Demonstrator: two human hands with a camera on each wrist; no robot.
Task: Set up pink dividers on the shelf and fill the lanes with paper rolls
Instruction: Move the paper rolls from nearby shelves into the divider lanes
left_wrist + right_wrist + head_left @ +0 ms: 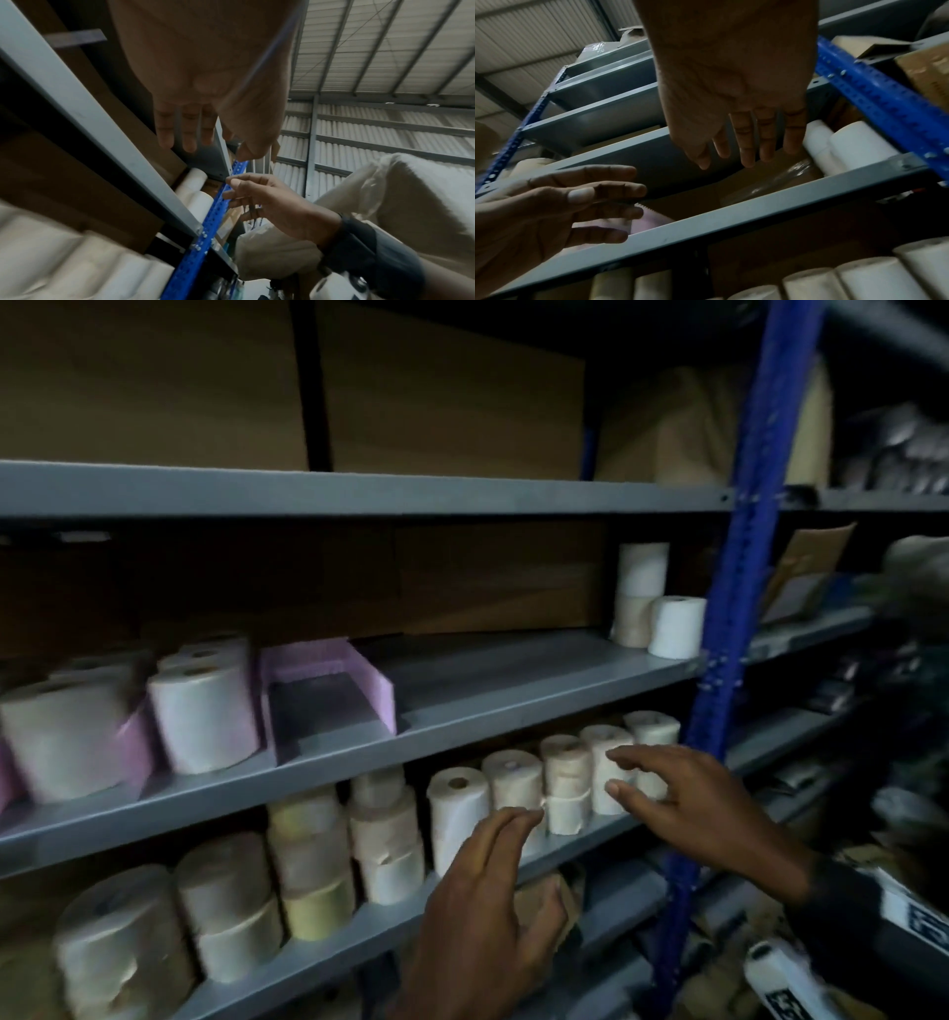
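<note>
Pink dividers stand on the middle grey shelf; the rightmost lane holds nothing, while the lanes to its left hold paper rolls. A row of paper rolls stands on the shelf below. My left hand reaches towards that row with straight fingers and holds nothing. My right hand hovers with spread fingers in front of the rolls further right, also holding nothing. The wrist views show both palms bare: left hand, right hand. Whether any finger touches a roll cannot be told.
A blue upright bounds the shelf on the right. Three white rolls stand at the middle shelf's right end. Cardboard boxes fill the top shelf. A neighbouring rack carries packages. More stacked rolls sit lower left.
</note>
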